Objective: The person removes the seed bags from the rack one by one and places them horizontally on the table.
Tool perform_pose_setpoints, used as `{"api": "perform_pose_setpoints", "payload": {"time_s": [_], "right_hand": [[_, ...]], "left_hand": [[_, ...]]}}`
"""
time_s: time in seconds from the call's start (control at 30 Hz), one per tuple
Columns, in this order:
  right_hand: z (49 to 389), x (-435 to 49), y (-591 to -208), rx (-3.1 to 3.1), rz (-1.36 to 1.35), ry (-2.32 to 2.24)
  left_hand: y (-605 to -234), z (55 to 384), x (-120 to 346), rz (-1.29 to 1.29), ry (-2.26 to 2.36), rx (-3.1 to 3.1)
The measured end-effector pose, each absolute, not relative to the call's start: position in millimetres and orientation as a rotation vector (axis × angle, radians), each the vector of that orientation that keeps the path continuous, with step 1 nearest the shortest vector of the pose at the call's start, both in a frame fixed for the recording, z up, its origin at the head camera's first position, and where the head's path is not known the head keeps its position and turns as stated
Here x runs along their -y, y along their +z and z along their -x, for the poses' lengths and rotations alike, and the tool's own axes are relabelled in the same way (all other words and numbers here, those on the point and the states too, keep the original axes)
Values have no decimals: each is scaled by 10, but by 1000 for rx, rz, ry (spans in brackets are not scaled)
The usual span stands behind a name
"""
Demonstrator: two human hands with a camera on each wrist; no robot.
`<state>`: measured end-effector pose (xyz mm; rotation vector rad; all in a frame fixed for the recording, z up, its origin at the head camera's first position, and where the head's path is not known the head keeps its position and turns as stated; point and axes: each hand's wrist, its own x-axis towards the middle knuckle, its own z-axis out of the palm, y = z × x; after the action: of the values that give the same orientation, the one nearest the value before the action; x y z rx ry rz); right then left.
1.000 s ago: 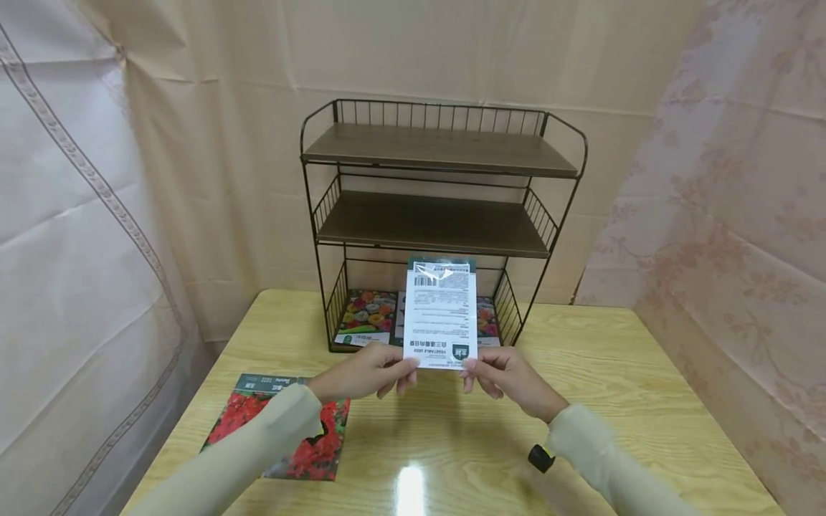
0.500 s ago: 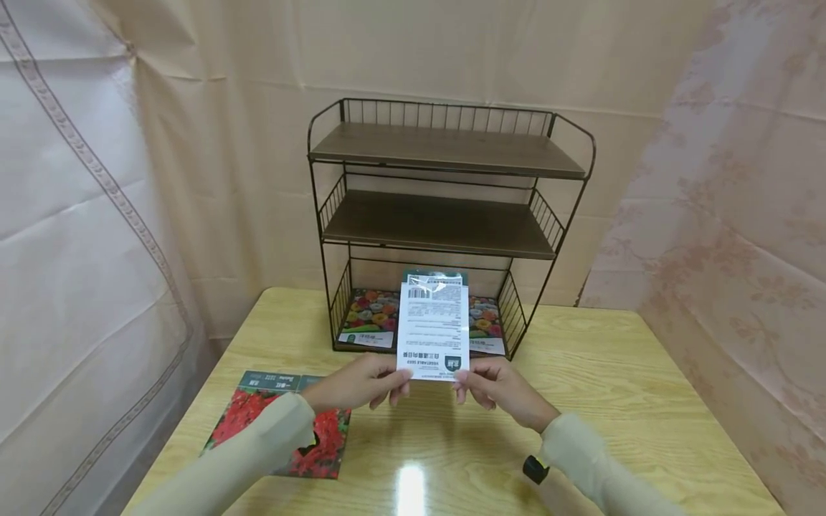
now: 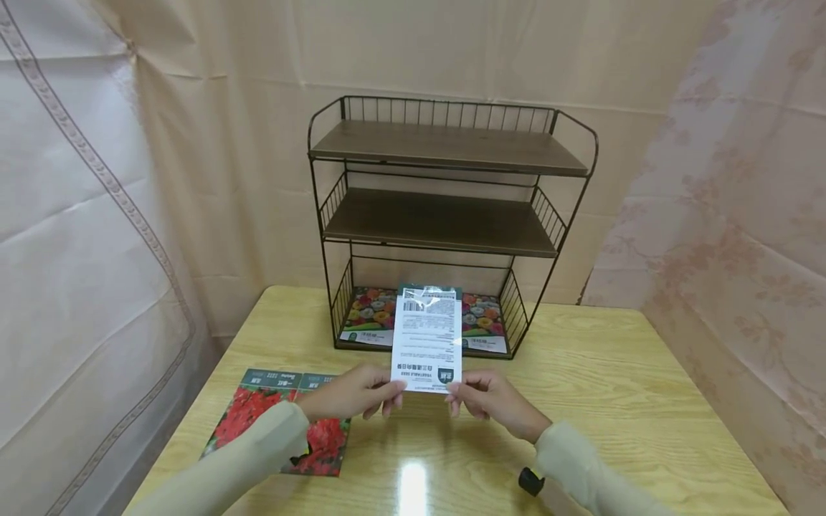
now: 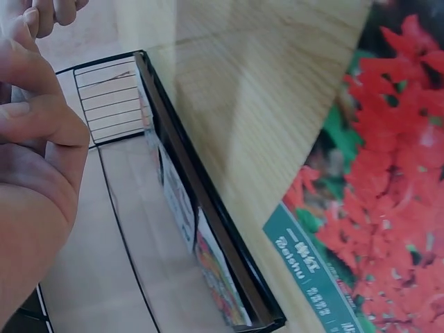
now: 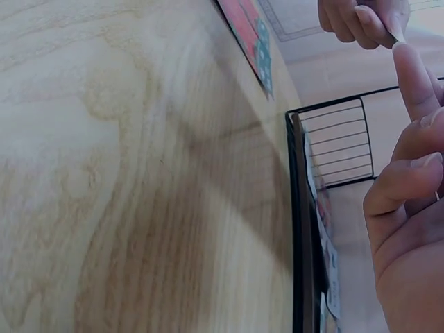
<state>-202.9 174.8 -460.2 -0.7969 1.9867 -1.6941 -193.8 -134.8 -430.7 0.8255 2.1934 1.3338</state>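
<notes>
Both hands hold a seed packet (image 3: 426,340), its white printed back facing me and a green band along its far end. My left hand (image 3: 358,393) pinches the near left corner between thumb and fingers. At the near right corner, my right hand (image 3: 495,401) pinches it the same way. The packet is in front of the rack's bottom shelf, hiding the middle of it. Packets with colourful flower pictures lie on that shelf, one at the left (image 3: 372,315) and one at the right (image 3: 482,322). In the wrist views the held packet is barely seen.
A black wire rack (image 3: 445,244) with brown shelves stands at the back of the wooden table (image 3: 613,401). Red-flower seed packets (image 3: 248,412) lie side by side at the left, partly under my left forearm. Cloth curtains (image 3: 213,179) hang behind and beside the table.
The held packet and both hands have come down and slightly left, nearer to me. More of the right-hand flower packet on the bottom shelf shows now. The view has shifted slightly.
</notes>
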Motion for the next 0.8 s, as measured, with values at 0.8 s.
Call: {"api": "perform_pose_setpoints", "payload": {"time_s": [0.8], "right_hand": [[1934,-1530,-4789,-1942,699,-1679]], "left_hand": [[-4477,1805,1535,-751,1264,-2223]]}}
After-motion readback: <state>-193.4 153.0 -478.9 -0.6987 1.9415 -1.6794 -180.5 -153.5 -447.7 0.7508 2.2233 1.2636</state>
